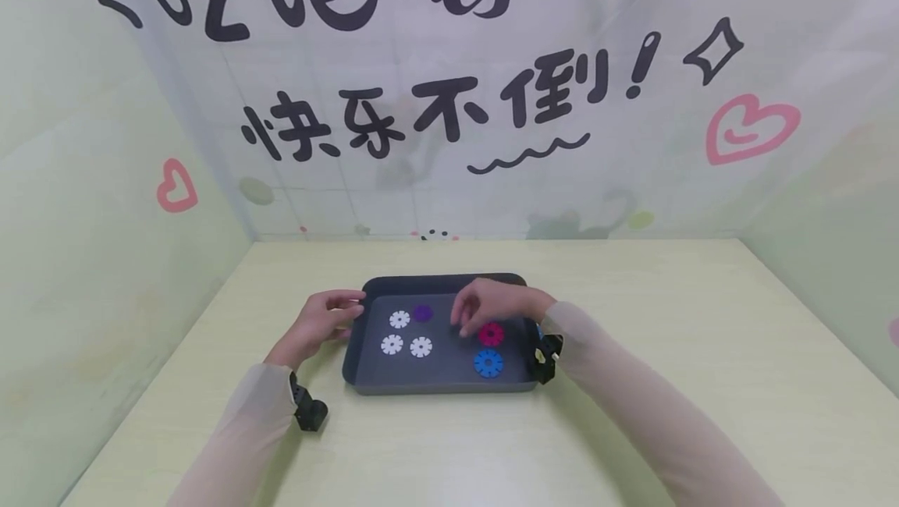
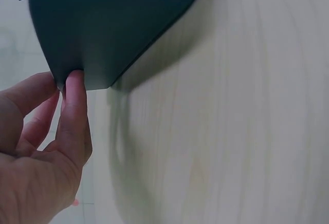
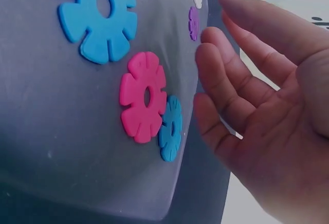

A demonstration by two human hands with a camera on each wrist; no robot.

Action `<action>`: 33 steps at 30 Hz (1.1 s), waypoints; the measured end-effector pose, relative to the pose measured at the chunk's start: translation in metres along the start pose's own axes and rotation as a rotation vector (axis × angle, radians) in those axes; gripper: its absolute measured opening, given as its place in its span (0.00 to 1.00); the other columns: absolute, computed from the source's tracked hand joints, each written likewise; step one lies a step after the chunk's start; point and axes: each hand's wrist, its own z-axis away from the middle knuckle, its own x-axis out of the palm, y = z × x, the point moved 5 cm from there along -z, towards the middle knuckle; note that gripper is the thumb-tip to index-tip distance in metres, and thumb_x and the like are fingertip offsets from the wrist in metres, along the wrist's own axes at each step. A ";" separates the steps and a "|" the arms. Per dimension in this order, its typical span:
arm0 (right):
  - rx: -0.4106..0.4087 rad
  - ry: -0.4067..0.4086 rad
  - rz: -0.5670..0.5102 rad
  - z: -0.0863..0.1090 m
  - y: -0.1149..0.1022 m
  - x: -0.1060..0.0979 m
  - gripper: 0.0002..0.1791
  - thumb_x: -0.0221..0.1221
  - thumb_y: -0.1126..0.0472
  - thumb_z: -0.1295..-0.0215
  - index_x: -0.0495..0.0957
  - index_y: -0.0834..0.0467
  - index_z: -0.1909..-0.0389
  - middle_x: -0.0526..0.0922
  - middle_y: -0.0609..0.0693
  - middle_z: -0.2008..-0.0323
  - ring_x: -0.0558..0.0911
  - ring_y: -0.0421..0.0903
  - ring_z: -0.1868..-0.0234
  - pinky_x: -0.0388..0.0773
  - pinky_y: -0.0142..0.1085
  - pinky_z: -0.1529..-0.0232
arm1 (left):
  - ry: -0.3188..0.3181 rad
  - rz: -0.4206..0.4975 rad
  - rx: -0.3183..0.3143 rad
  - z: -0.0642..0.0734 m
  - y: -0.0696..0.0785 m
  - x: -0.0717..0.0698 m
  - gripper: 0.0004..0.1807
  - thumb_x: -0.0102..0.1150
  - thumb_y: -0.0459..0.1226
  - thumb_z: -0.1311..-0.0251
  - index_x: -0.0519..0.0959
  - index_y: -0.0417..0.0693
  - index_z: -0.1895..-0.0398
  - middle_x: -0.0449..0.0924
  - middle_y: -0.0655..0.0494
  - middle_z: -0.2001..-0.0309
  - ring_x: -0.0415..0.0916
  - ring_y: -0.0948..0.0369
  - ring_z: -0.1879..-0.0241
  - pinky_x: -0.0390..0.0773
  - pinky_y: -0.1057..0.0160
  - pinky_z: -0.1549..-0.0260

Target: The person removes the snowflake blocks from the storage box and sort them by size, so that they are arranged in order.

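Nearest my head view run the right sleeve (image 1: 653, 405) and the left sleeve (image 1: 225, 437) — from my remote seat they frame everything. Between them sits the dark tray (image 1: 449, 388), holding the work: three white discs (image 1: 392, 344) and a purple disc (image 1: 423, 313) toward the left, a pink disc (image 1: 492, 342) and a blue disc (image 1: 481, 367) toward the right. (My right wrist feed adds a second blue disc (image 3: 170, 151), just beside the pink one, though I can't tell if they touch.)

I'd judge things partway at most: the whites lie near one another, while the pink and blues lie apart from them, none slotted together as far as I see.

The left hand (image 1: 319, 321) pinches the tray's far left corner between thumb and fingers. The right hand (image 1: 495, 302) is over the tray, near the pink disc, fingers loosely curved and, it seems, gripping nothing.

Underneath is a pale wood-grain table (image 1: 449, 452) — behind it, a light wall (image 1: 421, 203) with black lettering (image 1: 445, 88) and pink hearts (image 1: 744, 154).
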 end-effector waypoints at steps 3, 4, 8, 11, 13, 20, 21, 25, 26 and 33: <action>0.022 -0.058 0.022 0.000 0.003 0.003 0.11 0.66 0.70 0.51 0.79 0.65 0.65 0.80 0.49 0.73 0.77 0.41 0.71 0.76 0.31 0.68 | 0.000 -0.003 0.000 -0.001 0.000 0.000 0.22 0.55 0.30 0.41 0.70 0.35 0.43 0.73 0.45 0.56 0.74 0.59 0.64 0.79 0.64 0.70; 0.035 -0.077 0.039 0.000 0.004 0.004 0.11 0.67 0.70 0.52 0.79 0.64 0.65 0.80 0.49 0.72 0.77 0.41 0.71 0.76 0.31 0.68 | 0.000 -0.003 -0.001 -0.001 0.000 0.000 0.22 0.55 0.30 0.41 0.70 0.35 0.43 0.73 0.45 0.56 0.74 0.59 0.64 0.79 0.64 0.70; 0.100 -0.139 0.111 0.000 0.010 0.008 0.12 0.68 0.71 0.55 0.81 0.58 0.68 0.79 0.49 0.71 0.76 0.41 0.70 0.76 0.31 0.69 | -0.002 -0.006 0.000 -0.001 0.000 0.001 0.21 0.55 0.30 0.41 0.70 0.35 0.43 0.73 0.45 0.56 0.74 0.60 0.65 0.79 0.65 0.71; 0.153 -0.172 0.146 0.000 0.013 0.011 0.13 0.68 0.72 0.57 0.81 0.56 0.69 0.78 0.49 0.72 0.74 0.40 0.72 0.74 0.30 0.72 | -0.003 -0.005 0.002 -0.001 0.001 0.001 0.21 0.55 0.30 0.41 0.70 0.35 0.43 0.73 0.45 0.56 0.74 0.61 0.65 0.79 0.65 0.71; 0.168 -0.188 0.168 0.000 0.014 0.011 0.14 0.68 0.73 0.57 0.81 0.56 0.69 0.76 0.48 0.74 0.73 0.40 0.73 0.73 0.29 0.75 | -0.004 -0.002 0.001 -0.001 0.001 0.001 0.22 0.55 0.30 0.41 0.70 0.34 0.43 0.73 0.45 0.56 0.74 0.61 0.65 0.80 0.65 0.71; 0.187 -0.227 0.212 0.000 0.015 0.013 0.14 0.68 0.74 0.57 0.80 0.55 0.71 0.74 0.46 0.79 0.70 0.39 0.79 0.68 0.28 0.79 | -0.003 0.004 -0.004 -0.001 0.001 0.001 0.22 0.55 0.29 0.41 0.69 0.34 0.43 0.72 0.45 0.56 0.74 0.60 0.64 0.80 0.65 0.70; 0.189 -0.231 0.215 0.000 0.015 0.013 0.14 0.68 0.74 0.57 0.80 0.55 0.71 0.74 0.46 0.80 0.70 0.39 0.79 0.68 0.28 0.79 | -0.003 0.004 -0.003 -0.001 0.001 0.001 0.22 0.55 0.29 0.41 0.69 0.34 0.43 0.72 0.45 0.56 0.74 0.60 0.64 0.80 0.65 0.70; 0.197 -0.237 0.227 0.001 0.014 0.014 0.14 0.68 0.74 0.57 0.80 0.55 0.71 0.73 0.46 0.81 0.70 0.40 0.80 0.68 0.28 0.79 | -0.007 0.004 -0.001 0.000 0.002 0.001 0.22 0.55 0.29 0.41 0.69 0.34 0.42 0.72 0.45 0.57 0.74 0.61 0.65 0.80 0.65 0.70; 0.200 -0.234 0.230 0.001 0.014 0.014 0.13 0.69 0.73 0.57 0.80 0.55 0.71 0.73 0.46 0.81 0.69 0.40 0.80 0.67 0.28 0.79 | -0.008 0.006 0.000 0.001 0.002 0.001 0.22 0.55 0.29 0.41 0.69 0.34 0.42 0.72 0.45 0.57 0.74 0.61 0.65 0.80 0.65 0.70; 0.206 -0.205 0.260 0.000 0.013 0.014 0.11 0.68 0.73 0.56 0.81 0.55 0.74 0.74 0.46 0.83 0.68 0.39 0.82 0.66 0.28 0.81 | -0.012 0.006 0.003 0.001 0.002 0.001 0.22 0.55 0.29 0.40 0.69 0.33 0.42 0.72 0.45 0.56 0.74 0.62 0.66 0.80 0.65 0.70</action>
